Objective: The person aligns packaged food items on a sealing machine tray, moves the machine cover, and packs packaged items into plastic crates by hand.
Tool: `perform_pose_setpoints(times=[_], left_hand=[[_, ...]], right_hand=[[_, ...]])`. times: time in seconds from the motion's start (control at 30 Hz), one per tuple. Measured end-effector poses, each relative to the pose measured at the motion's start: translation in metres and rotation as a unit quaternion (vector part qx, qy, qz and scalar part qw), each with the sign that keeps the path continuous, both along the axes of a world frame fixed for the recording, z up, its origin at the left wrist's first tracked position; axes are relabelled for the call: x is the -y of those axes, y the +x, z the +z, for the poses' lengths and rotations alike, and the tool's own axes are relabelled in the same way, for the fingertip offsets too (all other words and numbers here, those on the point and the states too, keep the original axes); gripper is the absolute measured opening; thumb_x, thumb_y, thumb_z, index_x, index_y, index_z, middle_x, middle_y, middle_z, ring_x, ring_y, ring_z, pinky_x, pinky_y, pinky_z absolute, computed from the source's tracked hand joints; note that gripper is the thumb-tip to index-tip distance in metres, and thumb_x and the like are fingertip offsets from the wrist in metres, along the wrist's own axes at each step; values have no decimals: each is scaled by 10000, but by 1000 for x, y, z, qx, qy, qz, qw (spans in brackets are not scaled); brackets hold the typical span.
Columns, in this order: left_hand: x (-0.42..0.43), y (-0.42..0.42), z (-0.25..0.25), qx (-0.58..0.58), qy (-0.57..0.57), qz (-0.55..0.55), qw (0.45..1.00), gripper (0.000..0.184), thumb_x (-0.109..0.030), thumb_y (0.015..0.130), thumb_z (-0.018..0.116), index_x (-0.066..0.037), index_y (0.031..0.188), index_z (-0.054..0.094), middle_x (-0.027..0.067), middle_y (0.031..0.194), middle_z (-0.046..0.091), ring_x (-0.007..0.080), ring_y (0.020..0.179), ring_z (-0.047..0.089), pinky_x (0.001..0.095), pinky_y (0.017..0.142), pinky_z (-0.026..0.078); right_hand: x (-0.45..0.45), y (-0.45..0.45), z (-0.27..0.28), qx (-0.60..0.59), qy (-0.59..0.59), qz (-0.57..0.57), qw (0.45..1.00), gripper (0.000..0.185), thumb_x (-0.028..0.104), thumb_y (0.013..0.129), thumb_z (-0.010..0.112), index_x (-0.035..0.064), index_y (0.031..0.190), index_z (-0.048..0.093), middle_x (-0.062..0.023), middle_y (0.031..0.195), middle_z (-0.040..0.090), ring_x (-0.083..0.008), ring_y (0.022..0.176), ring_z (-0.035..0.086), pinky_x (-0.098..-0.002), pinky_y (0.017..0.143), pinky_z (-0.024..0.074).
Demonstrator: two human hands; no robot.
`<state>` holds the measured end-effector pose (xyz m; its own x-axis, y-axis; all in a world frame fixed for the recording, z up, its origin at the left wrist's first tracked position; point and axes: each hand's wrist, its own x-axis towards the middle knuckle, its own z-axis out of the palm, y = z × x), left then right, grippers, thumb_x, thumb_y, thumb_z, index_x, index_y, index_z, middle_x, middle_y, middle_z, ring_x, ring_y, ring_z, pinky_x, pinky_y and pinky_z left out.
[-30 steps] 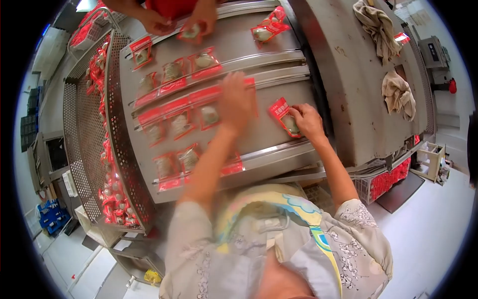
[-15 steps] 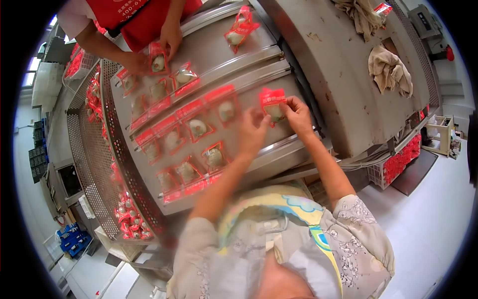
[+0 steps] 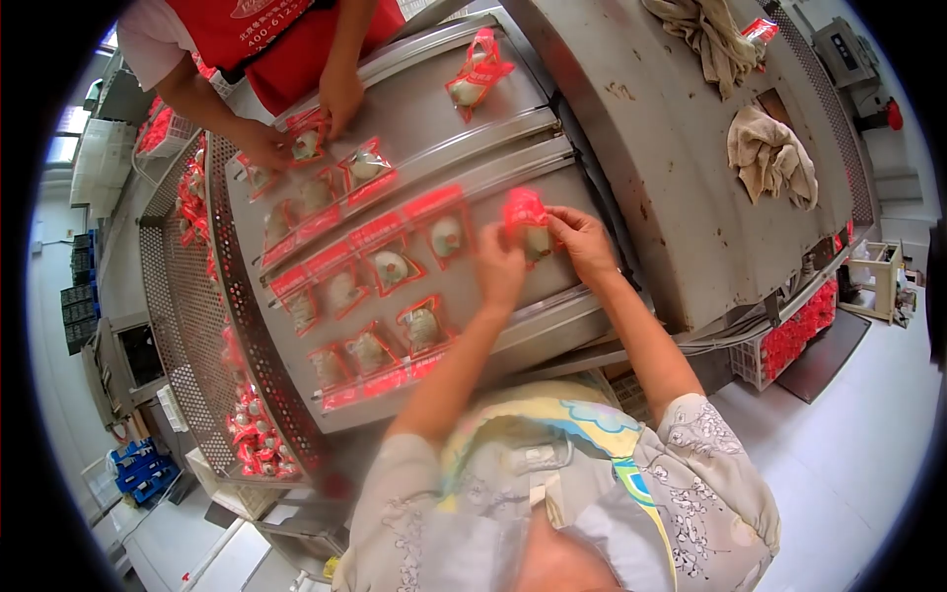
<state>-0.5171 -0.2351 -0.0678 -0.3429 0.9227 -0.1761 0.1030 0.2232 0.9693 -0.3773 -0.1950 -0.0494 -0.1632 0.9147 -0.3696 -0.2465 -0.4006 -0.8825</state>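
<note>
A red-and-clear pouch [image 3: 538,241] with a pale egg-shaped item inside is held up over the near metal tray of the machine. My right hand [image 3: 584,244] pinches its right edge between thumb and fingers. At the pouch's left side my left hand [image 3: 500,264] is closed on it, though blurred and with its fingertips partly hidden. Left of my hands, similar pouches lie in two rows on the near tray, such as a pouch [image 3: 391,267] in the upper row and a pouch [image 3: 423,328] in the lower one. Their red ends line the metal bars.
Across the machine, a co-worker in a red apron [image 3: 266,49] handles pouches on the far tray. One pouch [image 3: 477,77] lies apart there. A perforated metal trough [image 3: 182,326] with pouches borders the left. Cloths [image 3: 771,158] rest on the metal cover [image 3: 681,197] at right.
The pouch in my hands has tilted and shifted slightly left, its red top now blurred. My left hand has come up closer against it. The co-worker's hands still work at the far tray's pouches.
</note>
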Motion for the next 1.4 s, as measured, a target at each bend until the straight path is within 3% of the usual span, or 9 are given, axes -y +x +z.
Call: perform_pose_setpoints(times=[0.27,0.37,0.53,0.67,0.87,1.0,1.2,1.27,1.4], left_hand=[[-7,1,3,68,9,39,997,272,-249,925,584,10,890,660,50,705,610,68,660,501,290,580,425],[-10,2,3,105,-68,58,990,301,-276,921,588,8,867,672,29,651,595,66,599,486,288,560,419],[-18,-1,-11,123,-140,87,979,305,-291,914,596,-19,785,638,15,667,591,88,554,518,262,518,433],[-30,1,21,289,-243,180,909,252,-279,914,577,-32,869,610,41,756,589,138,645,553,309,548,477],[-42,-9,-4,356,-227,166,891,279,-244,912,574,-23,1080,551,92,983,588,216,874,585,357,728,506],[-24,17,8,47,53,156,985,538,-136,847,643,-32,1316,402,154,1279,481,289,1197,449,399,998,369],[-12,6,35,-388,151,-84,905,582,-8,705,679,-40,1257,498,166,1329,445,351,1279,358,430,1059,304],[-17,4,24,-394,177,-71,899,409,-1,690,651,-21,1095,590,155,1280,477,348,1212,412,439,1014,342],[-18,2,25,-401,183,-72,895,309,-16,705,632,-13,1013,607,159,1217,502,349,1143,452,438,972,370]], right_hand=[[-22,-5,-2,122,8,-8,992,150,175,861,650,26,855,661,-20,711,645,-65,649,568,-234,562,443],[-29,-7,0,357,68,9,932,200,222,811,646,23,824,667,-118,746,675,-191,688,643,-314,623,482],[-56,-9,-9,468,31,104,877,284,317,750,636,48,827,687,-168,833,673,-348,791,642,-392,708,491],[-74,-13,-21,511,42,130,849,323,365,739,655,57,827,694,-162,814,675,-348,797,644,-390,705,492],[-76,-21,-38,334,30,28,942,280,302,780,678,23,800,680,-118,731,682,-222,695,658,-338,654,490],[-71,-21,-44,249,43,0,968,186,200,812,655,16,782,668,-90,715,674,-192,652,636,-334,624,478],[-69,-43,5,458,311,-88,828,137,187,756,702,71,812,656,-87,868,599,-281,786,599,-389,689,477],[-81,-53,10,514,377,-61,768,160,202,729,722,89,814,648,-91,895,563,-308,829,578,-412,716,474],[-94,-55,10,506,271,-1,819,204,253,689,758,93,741,642,-90,851,573,-310,828,583,-433,705,473]])
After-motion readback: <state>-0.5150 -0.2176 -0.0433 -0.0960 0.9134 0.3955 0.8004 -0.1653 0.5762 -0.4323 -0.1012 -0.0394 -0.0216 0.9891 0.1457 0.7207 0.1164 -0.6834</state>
